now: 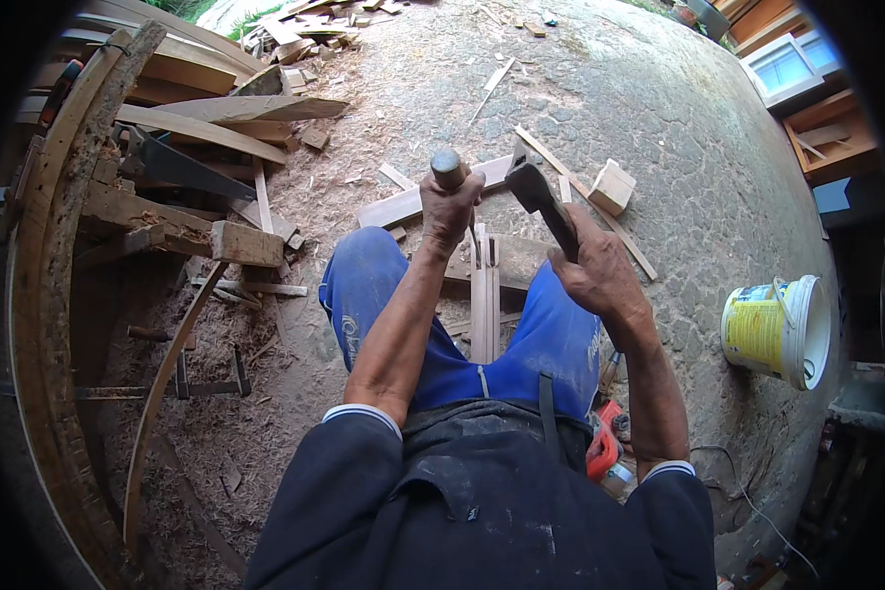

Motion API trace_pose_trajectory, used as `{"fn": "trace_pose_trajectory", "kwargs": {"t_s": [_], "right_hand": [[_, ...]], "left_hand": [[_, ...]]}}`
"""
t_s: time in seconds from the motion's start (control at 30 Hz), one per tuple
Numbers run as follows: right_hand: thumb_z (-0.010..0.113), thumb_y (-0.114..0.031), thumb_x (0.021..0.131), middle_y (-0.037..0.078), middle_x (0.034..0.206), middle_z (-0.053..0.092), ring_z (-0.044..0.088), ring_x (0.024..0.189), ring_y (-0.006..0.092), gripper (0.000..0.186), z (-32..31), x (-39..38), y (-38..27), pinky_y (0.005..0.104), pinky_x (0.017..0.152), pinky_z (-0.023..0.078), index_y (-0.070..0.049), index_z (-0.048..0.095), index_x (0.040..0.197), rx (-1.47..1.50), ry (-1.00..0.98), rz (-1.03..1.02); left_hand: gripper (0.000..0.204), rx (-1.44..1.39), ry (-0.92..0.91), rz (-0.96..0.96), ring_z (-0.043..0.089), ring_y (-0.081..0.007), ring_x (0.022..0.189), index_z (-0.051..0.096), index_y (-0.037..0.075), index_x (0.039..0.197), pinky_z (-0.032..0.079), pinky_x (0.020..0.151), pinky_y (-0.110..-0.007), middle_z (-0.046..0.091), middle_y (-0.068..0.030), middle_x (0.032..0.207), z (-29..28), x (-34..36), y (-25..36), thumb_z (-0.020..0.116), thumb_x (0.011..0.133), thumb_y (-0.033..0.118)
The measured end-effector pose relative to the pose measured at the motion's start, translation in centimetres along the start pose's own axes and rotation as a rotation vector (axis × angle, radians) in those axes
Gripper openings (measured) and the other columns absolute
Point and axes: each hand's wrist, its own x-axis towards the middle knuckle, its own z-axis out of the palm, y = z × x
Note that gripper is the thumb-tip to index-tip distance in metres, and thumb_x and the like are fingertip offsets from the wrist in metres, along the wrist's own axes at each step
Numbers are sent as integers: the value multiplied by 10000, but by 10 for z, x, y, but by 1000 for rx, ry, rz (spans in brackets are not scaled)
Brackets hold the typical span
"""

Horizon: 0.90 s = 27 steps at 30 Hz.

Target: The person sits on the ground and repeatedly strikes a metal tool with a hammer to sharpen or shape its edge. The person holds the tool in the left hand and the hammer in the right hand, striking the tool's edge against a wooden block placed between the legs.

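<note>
My left hand (449, 208) is closed around the upright handle of a chisel (447, 165), whose thick butt end faces up. Its thin blade runs down to a narrow wooden piece (484, 315) with a slot, lying between my knees; the blade's tip is hard to make out. In my right hand (605, 264) is a hammer (533, 187), gripped by its dark handle. The hammer head is raised to the right of the chisel's butt, apart from it. A wooden block (521, 254) lies crosswise under the slotted piece.
Planks, a handsaw (182, 167) and a clamp (211, 388) crowd the left side. A long curved beam (59, 295) stands at far left. Offcuts and a small block (613, 187) lie ahead. To the right is a tipped white-and-yellow bucket (772, 329); a red tool (605, 442) sits by my hip.
</note>
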Motion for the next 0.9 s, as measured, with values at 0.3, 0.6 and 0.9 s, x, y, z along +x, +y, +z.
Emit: {"fn": "trace_pose_trajectory", "kwargs": {"t_s": [0.3, 0.6, 0.9], "right_hand": [[692, -129, 870, 224, 947, 696, 716, 903, 363, 447, 10, -18, 12, 442, 828, 533, -39, 573, 1291, 98, 60, 143], [709, -141, 858, 233, 989, 707, 717, 940, 387, 469, 14, -23, 22, 454, 848, 536, -46, 566, 1295, 115, 5, 182], [702, -110, 874, 186, 921, 683, 693, 845, 289, 476, -3, -1, -19, 397, 811, 523, -29, 559, 1322, 88, -59, 129]], "left_hand": [[136, 177, -54, 37, 614, -80, 585, 628, 66, 851, 504, 535, -246, 629, 3, 698, -8, -17, -16, 762, 834, 48], [145, 256, -60, 13, 620, -83, 593, 621, 59, 865, 503, 534, -245, 628, -6, 685, -11, -17, -17, 757, 818, 42], [144, 336, -20, -21, 604, -74, 693, 651, 68, 792, 519, 669, -275, 645, 20, 731, 2, -35, -28, 790, 786, 106]]}}
